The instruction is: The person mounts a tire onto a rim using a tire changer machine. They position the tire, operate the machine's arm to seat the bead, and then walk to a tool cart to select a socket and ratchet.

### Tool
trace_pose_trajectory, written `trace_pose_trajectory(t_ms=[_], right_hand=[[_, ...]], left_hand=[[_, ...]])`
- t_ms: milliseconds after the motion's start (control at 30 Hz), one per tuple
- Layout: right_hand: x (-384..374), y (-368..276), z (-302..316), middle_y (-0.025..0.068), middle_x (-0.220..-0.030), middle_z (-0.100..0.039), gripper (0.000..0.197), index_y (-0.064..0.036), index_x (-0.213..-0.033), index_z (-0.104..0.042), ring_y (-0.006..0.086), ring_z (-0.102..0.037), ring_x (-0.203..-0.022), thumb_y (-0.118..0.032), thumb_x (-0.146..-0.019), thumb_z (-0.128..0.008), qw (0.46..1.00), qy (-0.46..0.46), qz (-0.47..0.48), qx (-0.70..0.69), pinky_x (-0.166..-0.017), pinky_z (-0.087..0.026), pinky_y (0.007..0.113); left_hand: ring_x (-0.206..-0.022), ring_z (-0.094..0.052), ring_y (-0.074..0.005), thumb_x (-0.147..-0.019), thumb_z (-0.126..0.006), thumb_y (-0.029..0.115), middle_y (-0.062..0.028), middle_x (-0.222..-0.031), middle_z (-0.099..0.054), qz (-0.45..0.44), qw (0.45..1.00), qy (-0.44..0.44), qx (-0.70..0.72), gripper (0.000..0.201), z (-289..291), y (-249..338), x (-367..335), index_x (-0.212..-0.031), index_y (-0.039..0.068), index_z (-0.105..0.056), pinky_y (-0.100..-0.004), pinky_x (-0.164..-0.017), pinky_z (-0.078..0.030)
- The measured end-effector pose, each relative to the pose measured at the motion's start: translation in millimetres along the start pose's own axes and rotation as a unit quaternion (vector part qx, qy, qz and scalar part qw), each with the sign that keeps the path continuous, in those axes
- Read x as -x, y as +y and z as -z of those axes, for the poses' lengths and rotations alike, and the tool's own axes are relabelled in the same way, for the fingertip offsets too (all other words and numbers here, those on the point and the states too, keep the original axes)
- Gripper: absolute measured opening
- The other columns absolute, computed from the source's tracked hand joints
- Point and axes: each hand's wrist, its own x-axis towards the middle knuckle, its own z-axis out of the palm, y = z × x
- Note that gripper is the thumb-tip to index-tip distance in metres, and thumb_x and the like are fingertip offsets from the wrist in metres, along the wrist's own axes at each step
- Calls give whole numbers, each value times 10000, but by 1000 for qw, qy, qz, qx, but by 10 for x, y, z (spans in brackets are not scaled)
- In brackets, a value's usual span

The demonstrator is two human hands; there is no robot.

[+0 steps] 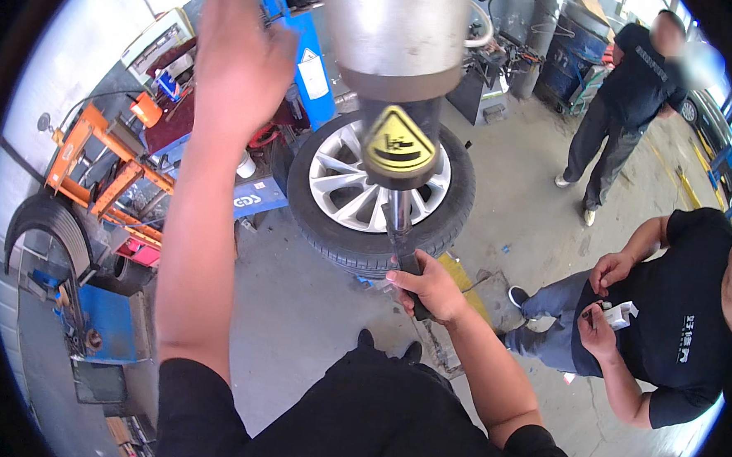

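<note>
My right hand [436,288] is closed round the black grip of a tire lever [407,260]. The lever's metal shaft rises toward the wheel, and its far end passes behind the machine's column. A black tire [344,246] on a silver multi-spoke rim [335,181] lies flat in front of me, under that column. My left hand [246,69] is raised high at the upper left, beside the column. Motion smears it and the picture's top edge cuts it off, so its fingers cannot be read.
The thick metal column [397,31] with a yellow warning label hangs over the wheel. An orange metal frame [96,161] and a blue cabinet [108,323] stand left. One person [667,319] at right holds a small white box [620,315]; another person [634,85] stands farther back.
</note>
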Motion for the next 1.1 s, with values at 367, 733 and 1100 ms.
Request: trace_pose_trajectory(t_ms=[367,733,1100], right_hand=[[-49,44,21,33,-722,-602,357,-30,-1254,-567,157,-581,-557,-128,-1033,-830,998,39,12,40,-515,-489,358],[-241,557,127,25,-782,-625,382,-34,-1238,-609,142,-617,-586,-243,-1040,-859,995,81,-40,45,-548,-527,352],[-104,711,-2,30,-757,-642,323,-34,-1102,-685,128,-613,-610,-303,-1043,-853,978,160,-62,117,-561,-510,350]], left_hand=[[-1223,-688,-481,-872,-648,-8,-255,-1219,-726,-57,995,-51,-69,499,-458,-204,-298,-1369,-22,-678,-553,-1102,-564],[-1335,-650,-528,-976,-635,53,-360,-1437,-647,67,991,-55,-98,485,-430,121,-227,-1448,-54,-633,-548,-1179,-542],[-1351,-686,-486,-1082,-620,96,-333,-1420,-718,-153,986,-44,-48,480,-675,-1655,-123,-1542,-34,-584,-525,-1154,-556]])
